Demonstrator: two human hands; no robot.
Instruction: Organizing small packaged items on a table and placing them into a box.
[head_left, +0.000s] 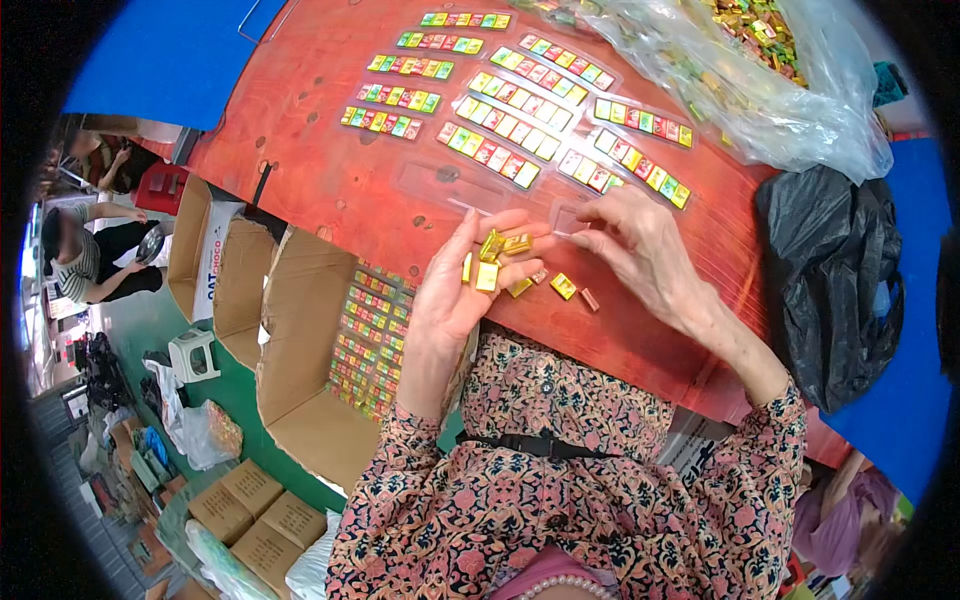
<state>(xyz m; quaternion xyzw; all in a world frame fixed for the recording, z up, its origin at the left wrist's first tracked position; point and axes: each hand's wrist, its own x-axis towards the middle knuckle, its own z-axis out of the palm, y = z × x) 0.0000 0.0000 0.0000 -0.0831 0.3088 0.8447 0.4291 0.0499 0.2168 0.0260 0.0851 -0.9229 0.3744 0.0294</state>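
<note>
My left hand [462,290] is palm up over the near edge of the red table [330,180], cupping several small yellow and gold wrapped candies [495,255]. My right hand [635,245] pinches the end of a clear narrow plastic tray [568,218] lying on the table. A few loose candies [565,287] lie on the table between my hands. An empty clear tray [450,185] rests just beyond my left hand. Farther out lie several filled trays of colourful candies [510,130] in rows.
A large clear bag of loose candies [760,70] sits at the far right, a black bag [840,280] beside it. An open cardboard box [340,380] with stacked filled trays stands left of me. Other boxes, a stool and a seated person [95,255] are farther left.
</note>
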